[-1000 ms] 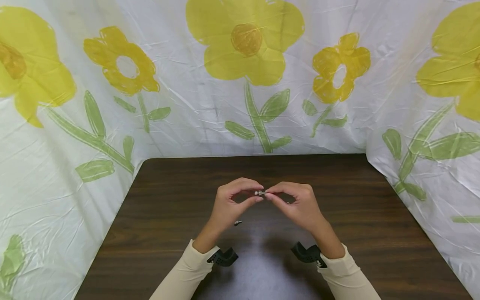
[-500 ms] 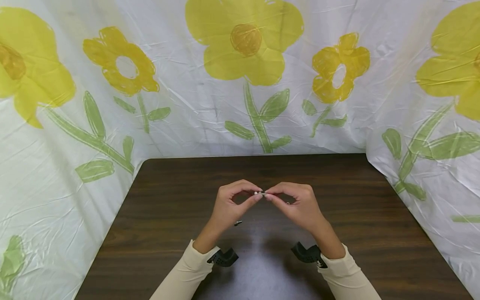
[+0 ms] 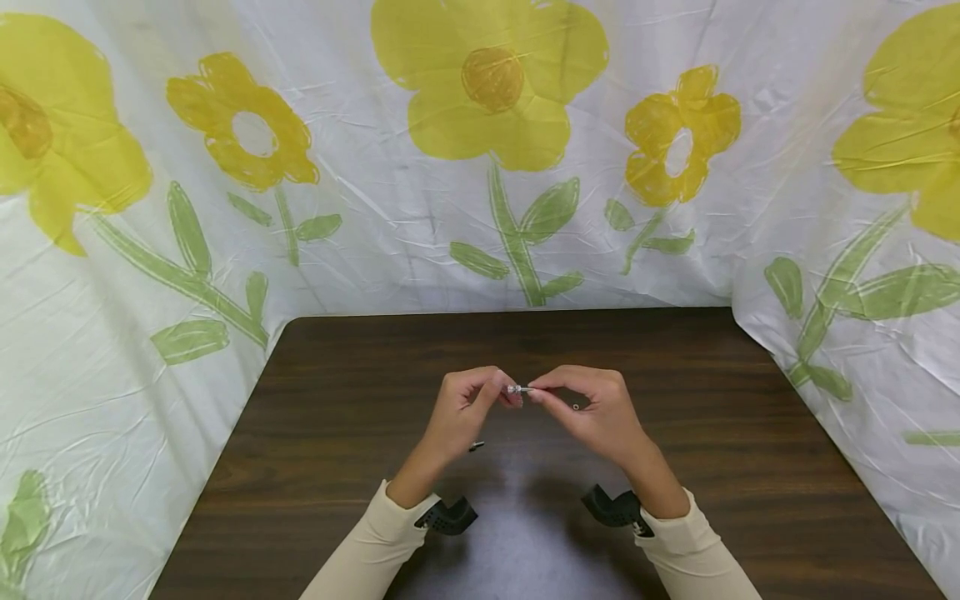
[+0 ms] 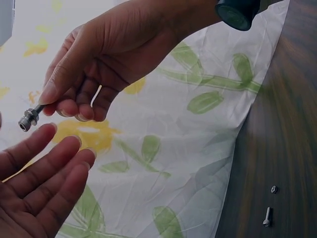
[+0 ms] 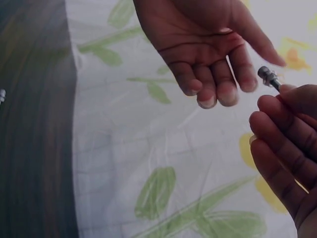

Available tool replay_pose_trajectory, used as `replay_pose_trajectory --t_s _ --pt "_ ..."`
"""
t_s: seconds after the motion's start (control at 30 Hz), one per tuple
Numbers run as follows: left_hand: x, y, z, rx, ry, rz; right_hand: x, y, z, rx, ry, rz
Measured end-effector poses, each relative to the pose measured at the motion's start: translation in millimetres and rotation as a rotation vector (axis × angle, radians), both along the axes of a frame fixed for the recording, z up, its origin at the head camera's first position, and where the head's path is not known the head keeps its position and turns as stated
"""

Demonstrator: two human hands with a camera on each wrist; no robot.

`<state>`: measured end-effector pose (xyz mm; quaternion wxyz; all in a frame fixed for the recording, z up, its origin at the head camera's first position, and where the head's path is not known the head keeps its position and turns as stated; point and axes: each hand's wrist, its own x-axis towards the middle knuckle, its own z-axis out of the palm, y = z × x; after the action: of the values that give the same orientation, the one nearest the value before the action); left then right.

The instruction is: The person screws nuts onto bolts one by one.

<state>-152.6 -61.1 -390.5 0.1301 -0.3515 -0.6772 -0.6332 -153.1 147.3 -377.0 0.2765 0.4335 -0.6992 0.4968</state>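
In the head view my right hand (image 3: 603, 412) pinches the shank of a small silver bolt (image 3: 514, 389) between thumb and forefinger. Ring-like metal pieces sit around this bolt (image 4: 30, 117) near its head, as the left wrist view shows. Beside the bolt's head my left hand (image 3: 456, 415) is raised. Its fingers are extended and loosely bent, with nothing held between them; in the right wrist view a small gap separates this left hand (image 5: 205, 54) from the bolt (image 5: 269, 77).
Another small bolt (image 3: 477, 446) lies on the dark wooden table (image 3: 337, 467) below my left hand. A small nut (image 3: 576, 407) rests beneath my right hand. Behind and beside the table hangs a white flowered cloth (image 3: 360, 225). Black wrist cameras (image 3: 450, 515) sit on both sleeves.
My left fingers have come off the bolt's head end, and the thumb has swung up and left. My right hand keeps its pinch and has barely moved.
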Motion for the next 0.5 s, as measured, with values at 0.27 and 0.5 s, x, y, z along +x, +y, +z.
replay_pose_trajectory --t_s 0.27,0.5 --pt "4.6 1.0 11.1 0.067 0.129 0.024 -0.2 1 1.9 0.000 0.011 -0.019" --pt "-6.6 0.5 -6.9 0.085 0.186 0.013 -0.6 1 1.7 -0.006 0.010 -0.005"
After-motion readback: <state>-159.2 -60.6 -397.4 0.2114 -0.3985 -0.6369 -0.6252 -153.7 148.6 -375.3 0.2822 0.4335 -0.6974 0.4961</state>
